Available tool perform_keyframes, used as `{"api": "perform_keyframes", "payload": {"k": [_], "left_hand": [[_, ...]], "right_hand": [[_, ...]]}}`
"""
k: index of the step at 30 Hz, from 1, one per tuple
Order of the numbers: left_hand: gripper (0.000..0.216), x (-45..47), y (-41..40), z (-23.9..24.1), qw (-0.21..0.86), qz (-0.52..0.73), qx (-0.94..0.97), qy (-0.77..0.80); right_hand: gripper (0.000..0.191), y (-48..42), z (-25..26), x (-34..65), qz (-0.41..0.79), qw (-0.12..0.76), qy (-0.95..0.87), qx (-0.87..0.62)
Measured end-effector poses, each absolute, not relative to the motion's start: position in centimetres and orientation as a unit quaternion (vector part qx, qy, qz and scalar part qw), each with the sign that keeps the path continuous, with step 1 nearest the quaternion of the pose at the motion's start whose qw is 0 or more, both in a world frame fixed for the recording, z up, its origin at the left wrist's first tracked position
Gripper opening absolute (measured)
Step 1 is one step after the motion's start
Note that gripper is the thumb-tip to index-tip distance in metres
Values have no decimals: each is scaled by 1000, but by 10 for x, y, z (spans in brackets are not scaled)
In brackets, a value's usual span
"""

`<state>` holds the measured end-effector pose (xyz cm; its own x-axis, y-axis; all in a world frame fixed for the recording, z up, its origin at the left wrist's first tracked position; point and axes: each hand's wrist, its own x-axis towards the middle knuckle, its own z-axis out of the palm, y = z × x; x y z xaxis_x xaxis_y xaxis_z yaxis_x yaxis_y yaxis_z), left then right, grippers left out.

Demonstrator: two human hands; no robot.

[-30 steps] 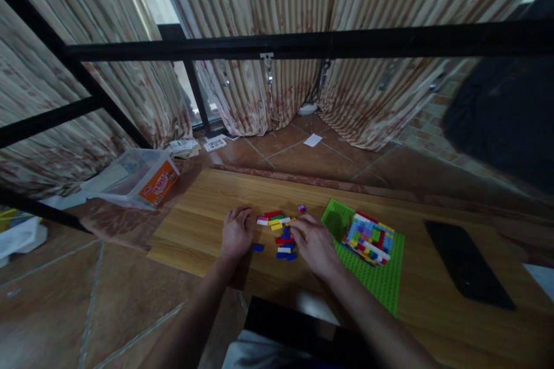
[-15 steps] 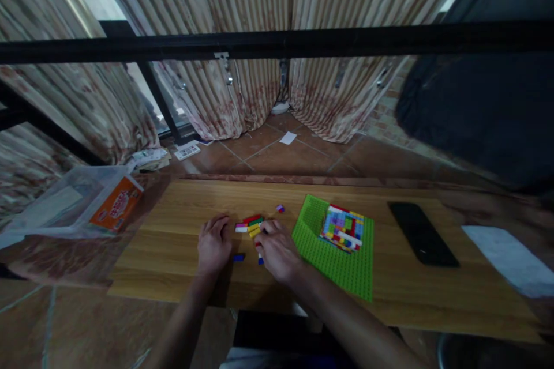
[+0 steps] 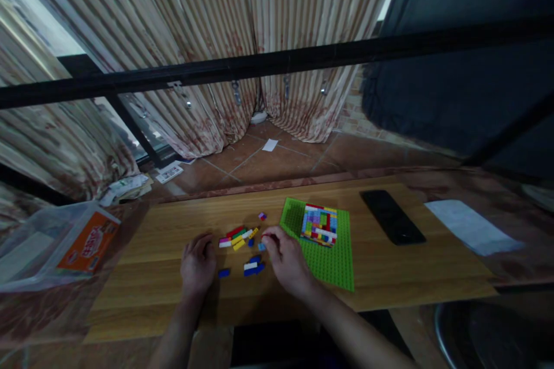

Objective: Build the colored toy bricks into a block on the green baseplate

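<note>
My left hand rests on the wooden table, fingers loosely bent and a little apart, with nothing visible in it. A blue brick lies just to its right. My right hand is closed in a pinch beside a light-blue brick; what its fingertips hold is too small to make out. Between the hands lie loose toy bricks: yellow, red, pink and white, and a cluster of blue and white. A multicoloured brick build stands on the green baseplate, right of my right hand.
A small purple-and-red piece lies behind the loose bricks. On the table's right is a black phone, with white paper beyond. A clear plastic box with an orange label stands at the left. A dark rail crosses ahead.
The view has shifted. My right hand has drawn back from the yellow bricks towards the baseplate, uncovering the blue and white bricks. My left hand stays on the table at the left.
</note>
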<state>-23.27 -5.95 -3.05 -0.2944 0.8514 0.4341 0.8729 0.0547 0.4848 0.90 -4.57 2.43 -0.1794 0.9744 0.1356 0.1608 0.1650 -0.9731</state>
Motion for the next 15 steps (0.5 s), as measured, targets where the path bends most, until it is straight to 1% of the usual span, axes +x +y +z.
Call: {"api": "perform_keyframes", "payload": {"k": [3,6,8,9,11,13,15], "left_hand": [[29,-223,-65,-16,9,-384,-565,-730],[33,-188,-76,11,-20,-459,-512,-725],[35,-154,-82,29,-163,-477,-503,-702],[36,-136,-84,36,-248,-484,-500,-674],[37,-104,-85,45,-378,-495,-493,-608],[36,-82,-85,48,-463,-495,-474,-562],[32,-72,-86,47,-502,-493,-457,-544]], "right_hand": [[28,-46,23,24,621,501,-420,-432],[34,-50,31,38,730,508,-279,-363],[32,-55,38,43,755,507,-245,-336],[31,-58,41,44,759,507,-241,-330],[31,-63,45,45,761,502,-252,-325],[32,-66,45,45,759,491,-276,-328],[33,-69,44,48,737,494,-307,-343]]}}
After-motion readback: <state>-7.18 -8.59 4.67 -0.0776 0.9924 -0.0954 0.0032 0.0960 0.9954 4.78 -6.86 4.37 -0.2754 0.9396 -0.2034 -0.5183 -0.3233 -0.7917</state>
